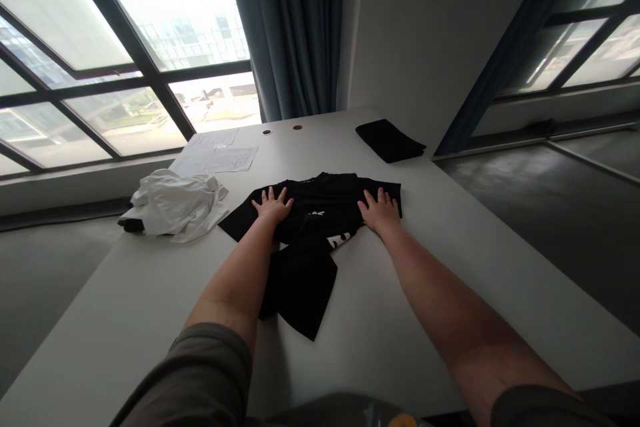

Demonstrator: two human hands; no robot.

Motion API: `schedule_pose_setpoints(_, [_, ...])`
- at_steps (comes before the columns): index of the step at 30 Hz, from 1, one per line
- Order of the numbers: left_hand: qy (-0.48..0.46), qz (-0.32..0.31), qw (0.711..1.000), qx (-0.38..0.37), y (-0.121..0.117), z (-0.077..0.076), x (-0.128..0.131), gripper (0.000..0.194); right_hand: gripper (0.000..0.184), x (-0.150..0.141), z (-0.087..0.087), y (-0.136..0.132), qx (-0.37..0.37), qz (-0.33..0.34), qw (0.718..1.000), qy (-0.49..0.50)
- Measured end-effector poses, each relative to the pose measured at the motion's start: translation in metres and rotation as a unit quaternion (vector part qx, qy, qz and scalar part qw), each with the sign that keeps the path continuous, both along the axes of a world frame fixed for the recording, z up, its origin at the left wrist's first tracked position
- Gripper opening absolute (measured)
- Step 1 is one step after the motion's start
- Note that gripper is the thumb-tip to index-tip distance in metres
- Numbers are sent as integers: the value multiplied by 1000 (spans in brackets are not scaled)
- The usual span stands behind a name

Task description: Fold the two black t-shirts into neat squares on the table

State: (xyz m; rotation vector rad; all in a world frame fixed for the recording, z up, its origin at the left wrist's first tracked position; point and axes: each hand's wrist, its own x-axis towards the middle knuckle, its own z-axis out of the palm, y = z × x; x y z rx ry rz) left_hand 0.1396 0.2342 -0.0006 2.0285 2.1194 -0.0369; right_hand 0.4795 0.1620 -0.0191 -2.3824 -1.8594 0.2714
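Observation:
A black T-shirt (320,203) with a white print lies partly folded in the middle of the white table (425,267). My left hand (273,205) rests flat on its left part, fingers spread. My right hand (381,210) presses flat on its right part, fingers stretched out. A loose flap of the shirt hangs toward me between my forearms.
A crumpled white garment (175,205) lies at the table's left edge. A folded black cloth (390,140) sits at the far right corner. Sheets of paper (220,153) lie at the back left, near two cable holes. Windows and a blue curtain (293,27) stand behind the table.

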Motion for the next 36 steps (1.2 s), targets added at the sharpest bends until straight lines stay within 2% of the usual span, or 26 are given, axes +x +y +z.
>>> schedule_pose_setpoints(3, [-13, -40, 999, -2, -5, 5, -18, 74, 73, 11, 5, 5, -10, -24, 1000, 3])
schedule_pose_setpoints(5, [-30, -52, 997, 44, -18, 4, -40, 69, 71, 19, 6, 5, -10, -35, 999, 4])
schedule_pose_setpoints(7, [-44, -11, 991, 125, -40, -2, -69, 66, 69, 28, 5, 3, -3, -42, 999, 5])
schedule_pose_setpoints(8, [-41, 20, 990, 136, -54, -5, -84, 66, 69, 32, 3, 2, 0, -42, 999, 7])
schedule_pose_setpoints(10, [-10, 49, 992, 112, -83, -12, -112, 64, 70, 40, -2, 0, 6, -42, 999, 14])
schedule_pose_setpoints(13, [17, 28, 994, 108, -120, -18, -139, 61, 75, 51, -9, 1, 16, -55, 998, 26])
schedule_pose_setpoints(17, [26, 44, 994, 99, -142, -13, -139, 62, 84, 57, -13, 2, 21, -75, 997, 24])
schedule_pose_setpoints(22, [33, 67, 992, 105, -140, -8, -126, 61, 88, 62, -12, -13, 17, -82, 997, 2])
schedule_pose_setpoints(30, [18, 71, 991, 113, -135, -12, -124, 63, 76, 61, -6, -46, 12, -78, 997, -21])
schedule_pose_setpoints(33, [11, 71, 990, 118, -136, -12, -122, 62, 76, 51, 3, -48, 65, -75, 995, -29])
schedule_pose_setpoints(36, [-2, 79, 990, 120, -136, -11, -119, 61, 75, 36, 13, -41, 162, -26, 985, -56])
